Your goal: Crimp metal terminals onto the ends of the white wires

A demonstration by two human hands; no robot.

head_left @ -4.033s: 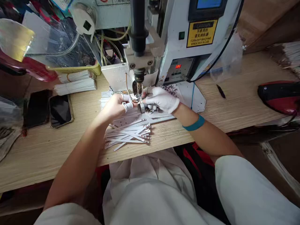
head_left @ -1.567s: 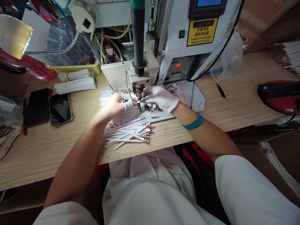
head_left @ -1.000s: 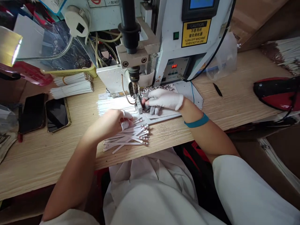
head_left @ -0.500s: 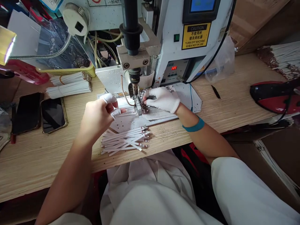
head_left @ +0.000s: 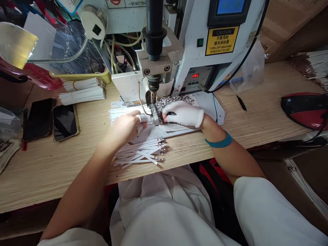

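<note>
Nearest, the worktop's front edge [head_left: 64, 191] runs close behind loose white flat strips [head_left: 139, 153], which lie at six o'clock from the hands; the left hand [head_left: 125, 128], curled with white finger cots, rests on more strips by a small metal block [head_left: 155, 119]; the gloved right hand [head_left: 183, 114] has its fingers pressed together beside the block, what they pinch hidden; a phone [head_left: 65, 123] lies at nine o'clock; the machine's downward head [head_left: 154, 85] stands at twelve.

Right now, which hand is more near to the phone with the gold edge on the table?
The left. The left hand rests on the white strips, to the right of the phone, not touching it. The right hand, in a white glove, is farther away, beyond the machine's tip.
</note>
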